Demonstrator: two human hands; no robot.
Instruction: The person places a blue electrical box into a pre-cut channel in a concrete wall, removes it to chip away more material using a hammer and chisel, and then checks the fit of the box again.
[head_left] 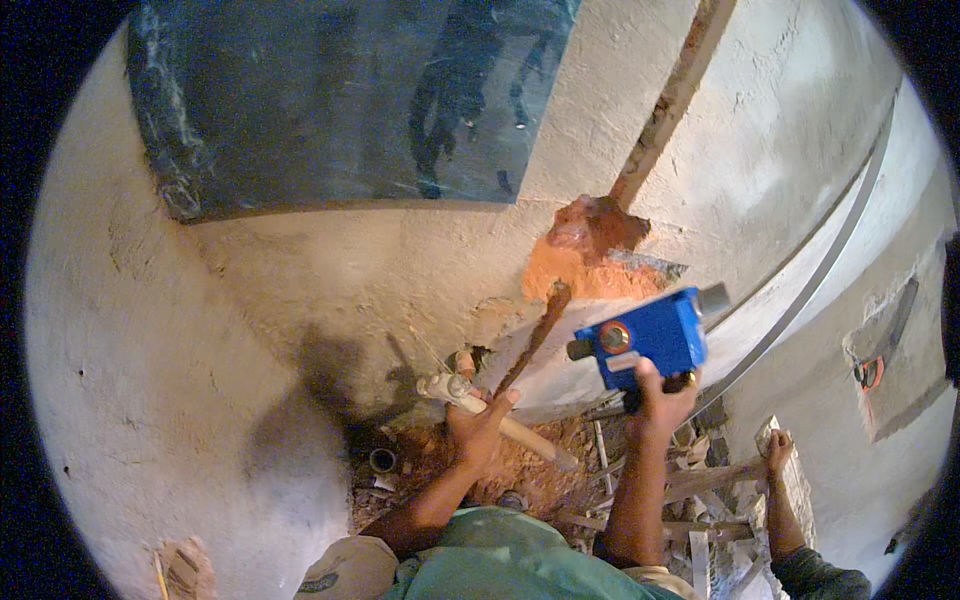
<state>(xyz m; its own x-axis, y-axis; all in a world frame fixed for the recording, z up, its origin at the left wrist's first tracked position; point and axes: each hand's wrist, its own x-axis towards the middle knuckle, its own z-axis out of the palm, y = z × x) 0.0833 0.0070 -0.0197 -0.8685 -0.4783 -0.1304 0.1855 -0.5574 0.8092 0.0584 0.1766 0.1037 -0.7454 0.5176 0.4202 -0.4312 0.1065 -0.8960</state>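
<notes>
Floor (300,480); brick rubble (540,470); wood scraps (715,480)

Handle of the blue power tool (645,335) hidden inside the right hand (662,397); its front end, left of that hand, too blurred to make out. Lower end of the chisel (532,340) covered by the left hand (480,430), which also hides the middle of the white pipe (495,420). Another person's hand (778,450), right of the right hand: forearm cut off by the lower edge. Rubble (700,470) below both hands too small to sort.
</notes>
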